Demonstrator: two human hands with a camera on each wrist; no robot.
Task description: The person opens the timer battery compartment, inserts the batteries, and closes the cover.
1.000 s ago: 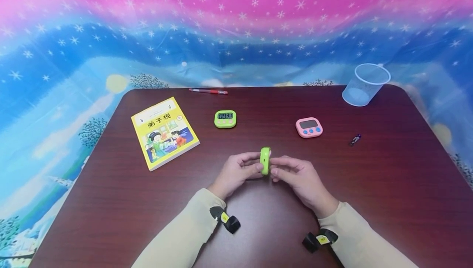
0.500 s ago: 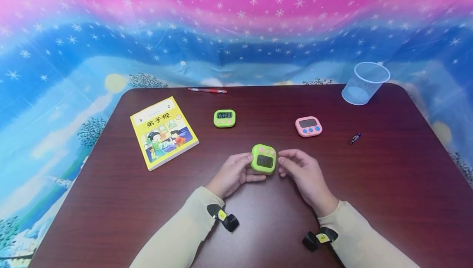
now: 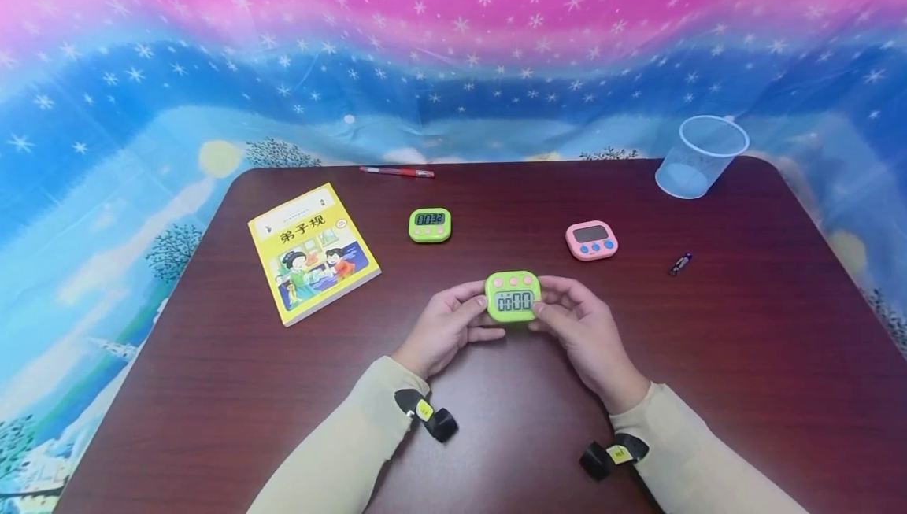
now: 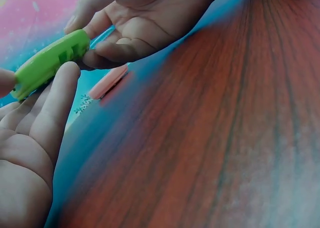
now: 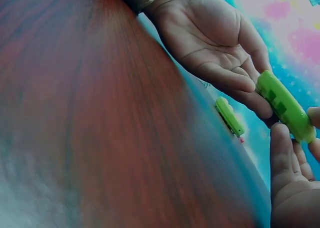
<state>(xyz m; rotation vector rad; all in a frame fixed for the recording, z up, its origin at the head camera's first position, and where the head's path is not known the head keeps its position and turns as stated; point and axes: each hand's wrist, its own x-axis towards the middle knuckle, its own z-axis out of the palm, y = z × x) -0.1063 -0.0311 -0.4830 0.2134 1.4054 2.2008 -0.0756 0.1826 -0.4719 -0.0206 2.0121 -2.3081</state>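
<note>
Three small digital timers show on the dark red table (image 3: pixel 212 388), two green and one pink. The first green timer (image 3: pixel 513 295) is lifted just above the tabletop near the middle of the table, face turned up toward the head camera, its display reading zeros under a row of three pinkish buttons. The left hand (image 3: pixel 448 327) pinches its left edge between thumb and curled fingers, and the right hand (image 3: pixel 581 333) pinches its right edge the same way, so both hands have hold of that one timer; the wrist views show fingertips under its green rim and the palms otherwise open and empty. Taking the held timer as the landmark: the second green timer (image 3: pixel 430 225) lies flat beyond it and to the left, its display lit with digits. The one pink timer (image 3: pixel 591 240) lies beyond it to the right, screen dark, with blue buttons. One yellow picture book (image 3: pixel 313 253) lies well to the left, one red pen (image 3: pixel 397 172) at the far edge beyond it, one clear plastic cup (image 3: pixel 700 157) stands far off to the right at the back corner, and one small dark battery-like thing (image 3: pixel 680 264) lies to the right, past the pink timer.
</note>
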